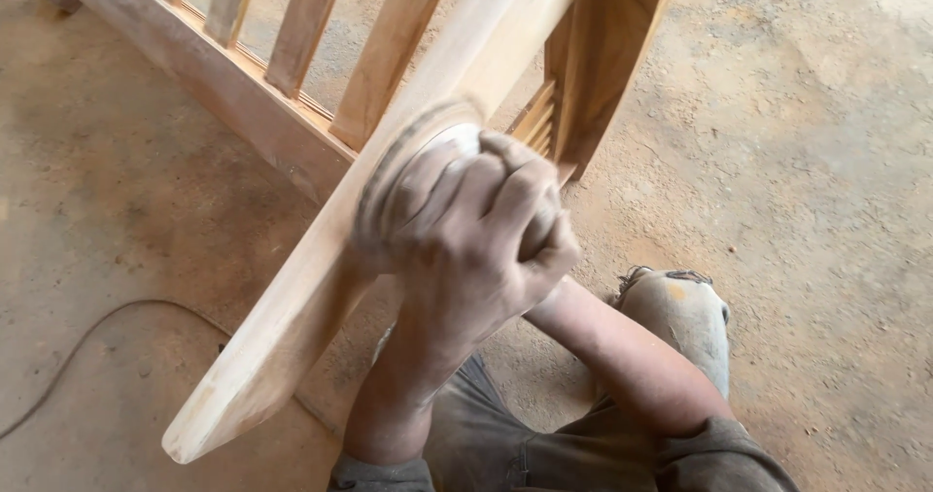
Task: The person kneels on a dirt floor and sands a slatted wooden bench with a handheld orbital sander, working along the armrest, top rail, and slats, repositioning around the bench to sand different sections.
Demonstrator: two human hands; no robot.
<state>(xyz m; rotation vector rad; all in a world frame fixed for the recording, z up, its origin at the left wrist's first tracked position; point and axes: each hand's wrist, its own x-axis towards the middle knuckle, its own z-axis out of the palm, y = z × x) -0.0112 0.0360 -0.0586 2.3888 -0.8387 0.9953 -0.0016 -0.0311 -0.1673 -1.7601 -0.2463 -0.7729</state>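
Here, grip: both hands wrap a round sanding tool (413, 176); the left hand (457, 259) lies on top with fingers curled tight, and the right hand (539, 235) closes around the far side of the tool's body, mostly hidden beneath the left.
Tool: its blurred disc presses flat against the broad face of a pale wooden board (321, 278), about midway along the board's length.
Board: it slants from the lower left, where its rounded end hangs just above the ground, up toward the top middle, where it joins the rest of a wooden frame (243, 94).
Frame: a long rail runs from the top left corner toward the board, with upright slats (301, 26) standing along it; a darker panel (607, 55) rises just beyond the hands.
Surface: bare, dusty concrete floor (816, 162), brownish, strewn with fine sawdust.
Around: a thin dark cable (87, 341) curves across the floor at lower left; a dusty knee (680, 317) in worn trousers sits right of the forearms.
In the way: the left hand covers most of the tool's body and the right hand's fingers.
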